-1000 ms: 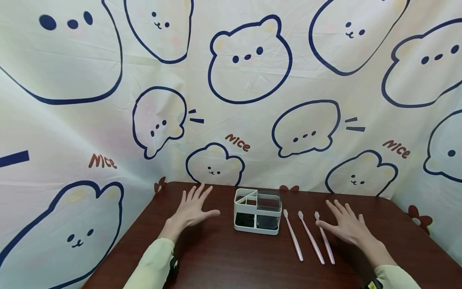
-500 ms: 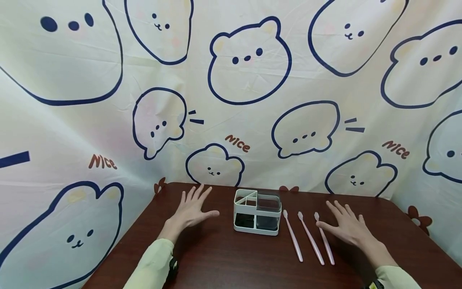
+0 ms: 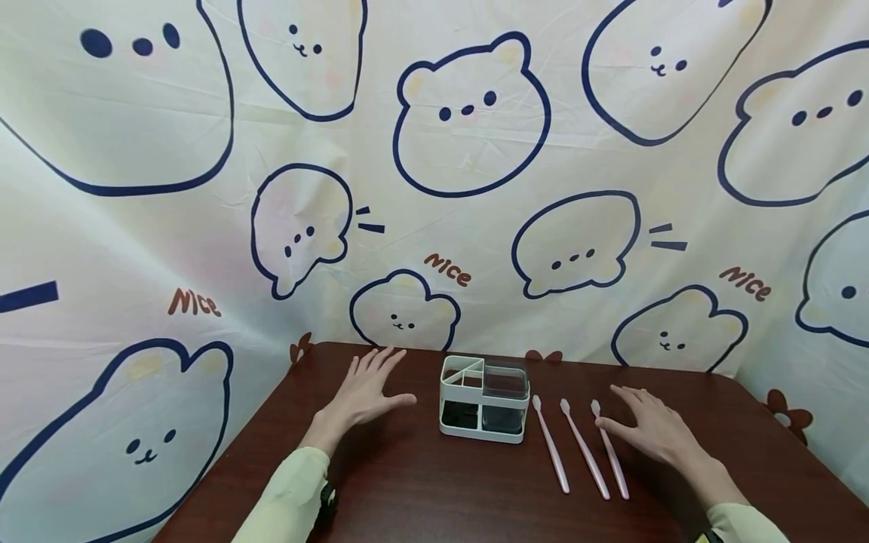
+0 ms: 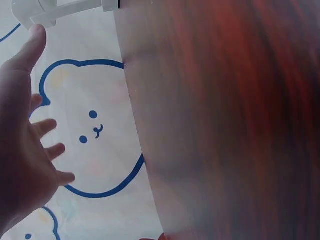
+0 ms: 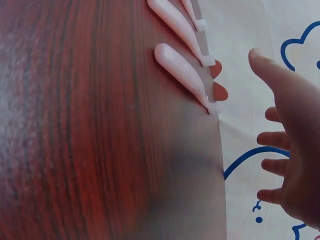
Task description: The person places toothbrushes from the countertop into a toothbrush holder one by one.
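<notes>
A pale green-white toothbrush holder [image 3: 483, 434] with divided compartments and a clear cup [image 3: 505, 382] in it stands at the middle of the table. To its right, three pink toothbrushes lie in a row: a near-left one [image 3: 551, 446], a middle one [image 3: 587, 451] and a right one [image 3: 612, 452]. My left hand [image 3: 360, 396] hovers left of the holder, fingers spread, holding nothing. My right hand [image 3: 655, 430] is above the table beside the right toothbrush, its thumb overlapping that brush's neck in the head view. In the right wrist view, the right hand [image 5: 300, 145] appears apart from the brushes.
The dark brown wooden table [image 3: 434, 498] ends at the back against a white cloth [image 3: 475, 226] printed with blue-outlined bears. The cloth also hangs along the left and right sides.
My right hand's fingers have drawn closer together and dipped slightly. My left hand has shifted a little to the right. The holder and toothbrushes have stayed in place.
</notes>
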Tool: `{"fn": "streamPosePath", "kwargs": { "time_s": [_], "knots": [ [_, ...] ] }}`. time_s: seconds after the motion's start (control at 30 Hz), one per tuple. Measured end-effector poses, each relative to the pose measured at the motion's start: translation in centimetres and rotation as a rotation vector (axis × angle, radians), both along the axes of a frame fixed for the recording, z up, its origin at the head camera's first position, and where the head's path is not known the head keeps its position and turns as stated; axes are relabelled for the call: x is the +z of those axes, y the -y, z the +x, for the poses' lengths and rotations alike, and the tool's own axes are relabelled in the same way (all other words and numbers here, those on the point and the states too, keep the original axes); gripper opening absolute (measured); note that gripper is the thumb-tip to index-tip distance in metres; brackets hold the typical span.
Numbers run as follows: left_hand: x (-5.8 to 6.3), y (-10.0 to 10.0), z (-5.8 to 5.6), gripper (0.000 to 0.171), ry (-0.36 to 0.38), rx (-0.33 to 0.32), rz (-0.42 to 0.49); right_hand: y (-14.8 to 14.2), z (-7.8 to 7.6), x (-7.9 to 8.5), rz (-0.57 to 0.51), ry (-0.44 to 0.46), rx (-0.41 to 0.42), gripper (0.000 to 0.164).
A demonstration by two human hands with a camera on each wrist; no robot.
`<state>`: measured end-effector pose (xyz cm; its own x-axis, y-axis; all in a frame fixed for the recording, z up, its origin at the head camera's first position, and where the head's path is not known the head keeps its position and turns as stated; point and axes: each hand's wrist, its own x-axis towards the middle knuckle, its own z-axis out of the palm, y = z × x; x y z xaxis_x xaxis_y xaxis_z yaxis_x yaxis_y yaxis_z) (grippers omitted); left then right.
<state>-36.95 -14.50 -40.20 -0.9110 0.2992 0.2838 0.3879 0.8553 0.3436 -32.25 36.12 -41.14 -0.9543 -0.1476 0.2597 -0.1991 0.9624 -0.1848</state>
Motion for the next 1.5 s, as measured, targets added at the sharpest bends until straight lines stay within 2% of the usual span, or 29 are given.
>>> {"fn": "streamPosePath", "kwargs": {
  "time_s": [0.27, 0.5, 0.77, 0.97, 1.23, 1.5],
  "knots": [
    [0.2, -0.7, 0.1, 0.086, -0.016, -0.067, 0.108, -0.1, 0.0, 0.0, -0.054, 0.012, 0.021, 0.075],
    [0.4, -1.7, 0.5, 0.084, 0.072, -0.103, 0.186, -0.2, 0.0, -0.3, -0.132, 0.064, 0.013, 0.073],
    [0.3, -3.4, 0.3, 0.081, 0.163, -0.158, 0.258, 0.0, 0.3, -0.2, -0.249, 0.151, 0.008, 0.063],
    [0.6, -4.7, 0.3, 0.087, 0.246, -0.213, 0.339, 0.0, 0.3, 0.0, -0.283, 0.199, -0.004, 0.06],
    [0.8, -5.7, 0.1, 0.094, 0.297, -0.267, 0.41, -0.2, 0.4, -0.1, -0.313, 0.229, 0.001, 0.056],
    [1.2, -6.2, 0.1, 0.097, 0.318, -0.266, 0.421, -0.3, 0.6, -0.3, -0.416, 0.298, 0.027, 0.055]
  ]
}}
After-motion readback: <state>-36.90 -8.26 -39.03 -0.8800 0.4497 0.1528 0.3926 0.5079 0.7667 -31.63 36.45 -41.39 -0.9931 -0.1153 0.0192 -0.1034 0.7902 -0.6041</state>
